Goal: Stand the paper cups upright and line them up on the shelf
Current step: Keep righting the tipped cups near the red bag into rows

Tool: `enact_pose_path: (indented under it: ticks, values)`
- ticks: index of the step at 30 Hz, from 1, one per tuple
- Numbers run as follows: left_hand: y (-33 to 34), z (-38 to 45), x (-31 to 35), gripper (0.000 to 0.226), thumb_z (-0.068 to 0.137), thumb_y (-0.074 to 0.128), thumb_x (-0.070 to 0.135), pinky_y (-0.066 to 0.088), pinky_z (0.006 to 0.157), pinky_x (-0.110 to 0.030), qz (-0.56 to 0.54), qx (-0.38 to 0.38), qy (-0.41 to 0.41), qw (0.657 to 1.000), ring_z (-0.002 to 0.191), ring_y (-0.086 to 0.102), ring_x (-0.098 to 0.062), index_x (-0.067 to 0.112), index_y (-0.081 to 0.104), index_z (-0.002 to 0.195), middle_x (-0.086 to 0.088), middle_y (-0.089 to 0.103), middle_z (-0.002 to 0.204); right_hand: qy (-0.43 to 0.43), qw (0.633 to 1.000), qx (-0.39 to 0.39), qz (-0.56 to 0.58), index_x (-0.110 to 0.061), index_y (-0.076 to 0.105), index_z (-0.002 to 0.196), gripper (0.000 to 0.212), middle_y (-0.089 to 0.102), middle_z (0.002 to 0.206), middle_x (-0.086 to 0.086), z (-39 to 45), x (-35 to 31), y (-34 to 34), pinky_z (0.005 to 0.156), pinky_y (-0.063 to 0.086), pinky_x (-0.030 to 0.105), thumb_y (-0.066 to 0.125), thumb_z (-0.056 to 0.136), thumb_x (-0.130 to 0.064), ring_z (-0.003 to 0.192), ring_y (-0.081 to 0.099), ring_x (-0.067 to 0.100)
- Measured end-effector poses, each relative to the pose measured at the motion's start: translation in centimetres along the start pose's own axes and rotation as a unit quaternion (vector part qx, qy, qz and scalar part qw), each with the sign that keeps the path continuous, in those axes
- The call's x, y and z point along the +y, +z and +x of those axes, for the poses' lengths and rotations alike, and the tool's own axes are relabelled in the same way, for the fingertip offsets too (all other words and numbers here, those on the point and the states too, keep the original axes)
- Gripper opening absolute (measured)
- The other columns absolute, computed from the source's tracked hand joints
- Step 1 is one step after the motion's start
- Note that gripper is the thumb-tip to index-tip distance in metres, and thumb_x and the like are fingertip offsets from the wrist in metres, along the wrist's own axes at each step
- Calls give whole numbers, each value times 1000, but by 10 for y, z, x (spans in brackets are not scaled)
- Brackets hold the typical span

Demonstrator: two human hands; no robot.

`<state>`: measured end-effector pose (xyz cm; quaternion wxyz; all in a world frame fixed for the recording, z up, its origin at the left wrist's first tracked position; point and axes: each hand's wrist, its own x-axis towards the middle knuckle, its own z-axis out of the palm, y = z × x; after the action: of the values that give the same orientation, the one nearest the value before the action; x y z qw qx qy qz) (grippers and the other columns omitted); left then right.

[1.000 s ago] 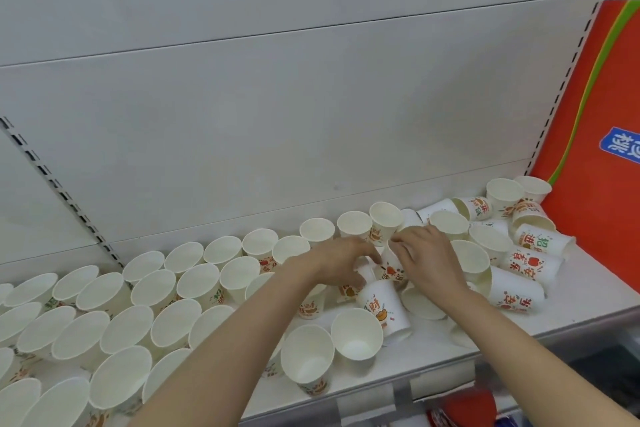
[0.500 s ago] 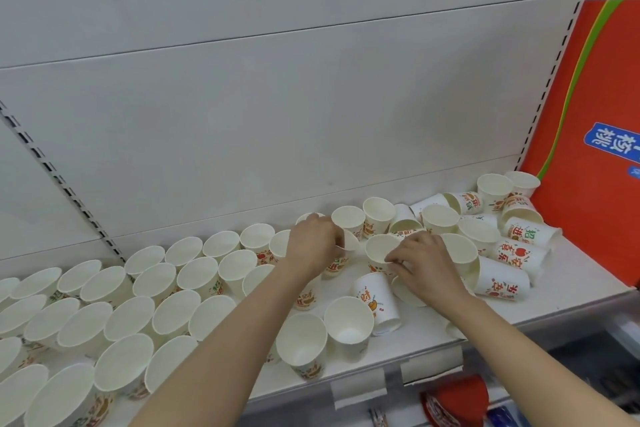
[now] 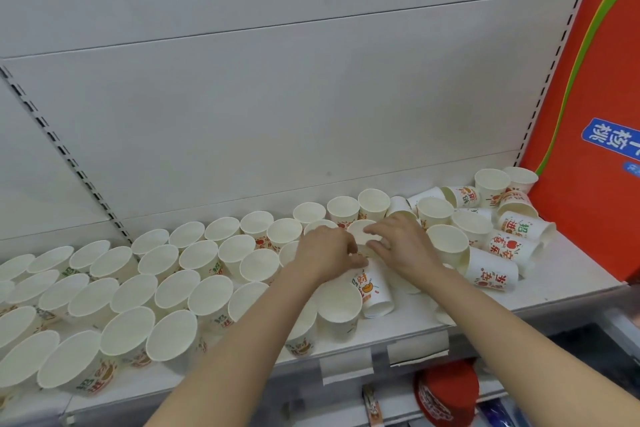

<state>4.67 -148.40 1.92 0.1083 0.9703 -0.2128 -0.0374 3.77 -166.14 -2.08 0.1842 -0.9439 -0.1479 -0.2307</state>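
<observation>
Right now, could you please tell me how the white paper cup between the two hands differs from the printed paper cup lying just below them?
The white paper cup between the hands stands upright with its mouth facing up; the printed cup lying on its side shows its wall and base. The left hand and right hand touch the upright one, while nobody grips the fallen one. Both look like the same cup type.

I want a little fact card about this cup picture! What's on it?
place: white store shelf
standing cups: rows of upright paper cups on the left and middle
fallen cups: cups lying on their sides at the right end, near the red carton
left hand: fingers curled on the upright cup between the hands
right hand: fingers on the same cup's rim
nearby: upside-down cup in front of the hands
job done: not yet
</observation>
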Motion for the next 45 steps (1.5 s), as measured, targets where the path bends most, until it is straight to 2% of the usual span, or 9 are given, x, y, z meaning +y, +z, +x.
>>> enact_pose_path:
  ticks: [4, 9, 12, 16, 20, 24, 29, 35, 45]
  values:
    - [12, 3, 18, 35, 78, 70, 52, 41, 61, -28, -24, -92, -38, 995, 77, 60, -20, 17, 66, 76, 1, 62, 75, 9, 997, 73, 0, -17, 74, 91, 16, 71, 88, -1, -37, 18, -20, 75, 47, 38, 79, 75, -16, 86, 61, 27]
    - [7, -6, 15, 25, 71, 78, 34, 37, 59, -28, -160, -40, -73, 984, 62, 50, -14, 15, 63, 66, 4, 56, 63, 35, 991, 132, -6, -13, 74, 100, 25, 68, 101, 2, -92, 32, -24, 82, 45, 36, 66, 81, -28, 94, 56, 25]
    - [1, -19, 11, 13, 71, 73, 32, 43, 61, -28, -76, 63, -64, 993, 74, 58, -15, 20, 71, 72, 4, 67, 72, 76, 987, 140, -24, -14, 71, 109, 36, 65, 110, 4, -111, 29, -28, 86, 45, 37, 65, 81, -35, 101, 53, 25]
    - [10, -35, 14, 18, 84, 59, 33, 27, 68, -30, 142, 142, -33, 979, 89, 53, -24, 23, 74, 87, -3, 67, 84, 158, 983, 71, -58, -18, 62, 124, 60, 59, 119, 3, -119, 18, -30, 81, 48, 42, 78, 71, -42, 100, 51, 26]
    - [16, -36, 13, 31, 90, 54, 46, 37, 78, -32, 107, 109, -50, 987, 98, 55, -25, 24, 73, 99, -3, 69, 97, 199, 976, 10, -91, -18, 54, 128, 74, 52, 127, 2, -115, 9, -27, 86, 47, 43, 75, 68, -54, 104, 52, 30]
    - [24, -53, 15, 50, 85, 51, 65, 39, 89, -36, 29, 181, 11, 983, 109, 53, -23, 29, 67, 117, 5, 66, 116, 246, 967, -12, -67, -20, 41, 136, 86, 43, 133, 3, -117, 5, -26, 93, 44, 41, 74, 66, -56, 115, 46, 28]
    - [51, -77, 5, 61, 65, 61, 66, 43, 90, -38, 77, 175, 68, 979, 110, 56, -24, 30, 68, 113, 6, 64, 117, 294, 956, 8, 11, -13, 38, 124, 75, 32, 123, 4, -128, -4, -24, 82, 47, 38, 80, 65, -31, 109, 47, 27]
    - [62, -79, -9, 53, 58, 81, 48, 46, 84, -35, 118, 231, 89, 962, 101, 59, -23, 26, 68, 104, 5, 67, 107, 167, 985, 50, 14, -22, 61, 112, 47, 53, 110, -6, -115, -29, -33, 79, 42, 27, 79, 69, -33, 103, 49, 17]
    - [62, -80, -3, 83, 53, 74, 55, 31, 95, -32, 51, 242, 123, 961, 112, 54, -19, 27, 56, 129, 8, 60, 125, 56, 998, -33, -8, -28, 59, 118, 61, 58, 115, -8, -67, -61, -11, 87, 46, 31, 43, 77, -70, 105, 49, 15]
